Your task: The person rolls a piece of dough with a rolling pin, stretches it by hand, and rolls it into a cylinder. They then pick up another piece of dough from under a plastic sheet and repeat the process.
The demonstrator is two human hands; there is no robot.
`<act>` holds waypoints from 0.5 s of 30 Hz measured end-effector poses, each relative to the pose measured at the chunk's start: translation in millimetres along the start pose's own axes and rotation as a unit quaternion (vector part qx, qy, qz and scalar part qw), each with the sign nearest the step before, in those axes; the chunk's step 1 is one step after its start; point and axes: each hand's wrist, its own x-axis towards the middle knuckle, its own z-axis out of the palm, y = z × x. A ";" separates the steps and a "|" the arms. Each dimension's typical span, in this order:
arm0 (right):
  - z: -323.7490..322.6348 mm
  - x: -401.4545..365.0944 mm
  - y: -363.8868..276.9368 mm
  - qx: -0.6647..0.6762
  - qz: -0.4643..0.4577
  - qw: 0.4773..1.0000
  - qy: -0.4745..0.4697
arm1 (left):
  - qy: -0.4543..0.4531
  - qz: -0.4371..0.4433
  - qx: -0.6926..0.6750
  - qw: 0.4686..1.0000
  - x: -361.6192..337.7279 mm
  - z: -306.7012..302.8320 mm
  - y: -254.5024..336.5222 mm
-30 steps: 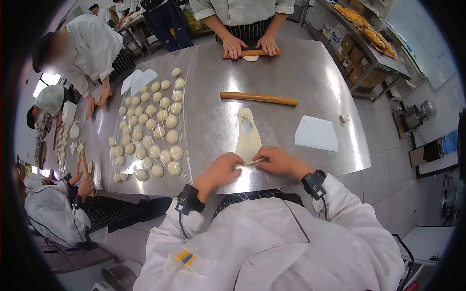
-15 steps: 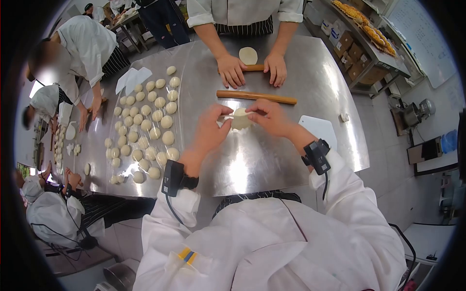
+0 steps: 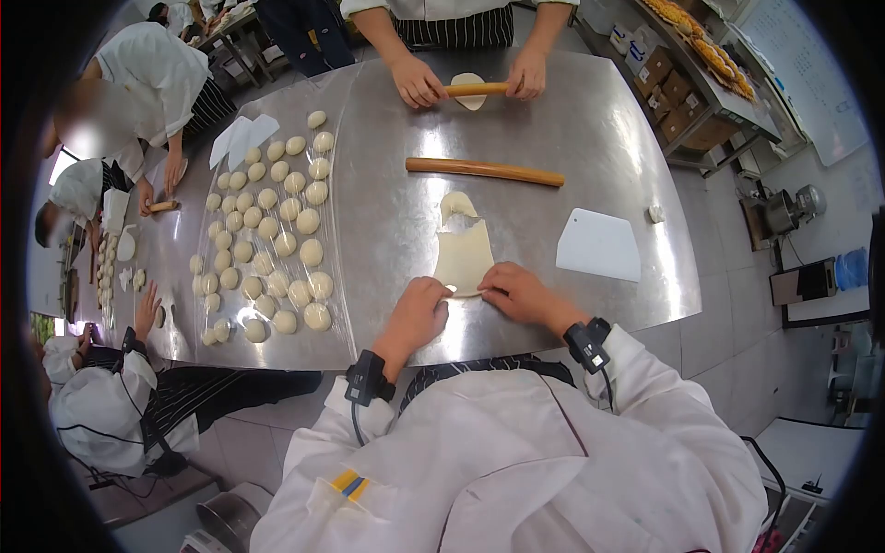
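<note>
A flattened piece of dough lies stretched lengthwise on the steel table, with a torn hole near its far end. My left hand pinches its near left corner, and my right hand pinches the near right corner. Beyond the dough, a wooden rolling pin rests crosswise, touched by neither hand. To the right of the dough lies a white scraper.
Several dough balls sit under clear plastic on the left of the table. Across it, a co-worker's hands hold another rolling pin over flattened dough. White scrapers lie at the far left; a small object sits at right.
Both my hands have moved toward my body, drawing the dough out longer. Its far part now lies flat with a hole showing. The co-worker's rolling pin has shifted away from me.
</note>
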 end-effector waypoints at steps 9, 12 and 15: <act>-27.6 64.5 2.6 0.040 0.104 0.989 0.099 | 0.105 -0.056 -0.041 0.992 64.1 -15.3 -15.8; -36.5 114.5 23.5 0.013 0.136 0.979 0.149 | 0.102 -0.141 -0.092 0.980 117.0 -22.2 -33.4; -36.1 130.6 43.7 -0.017 0.177 0.969 0.169 | 0.112 -0.156 -0.048 0.980 133.2 -15.1 -52.4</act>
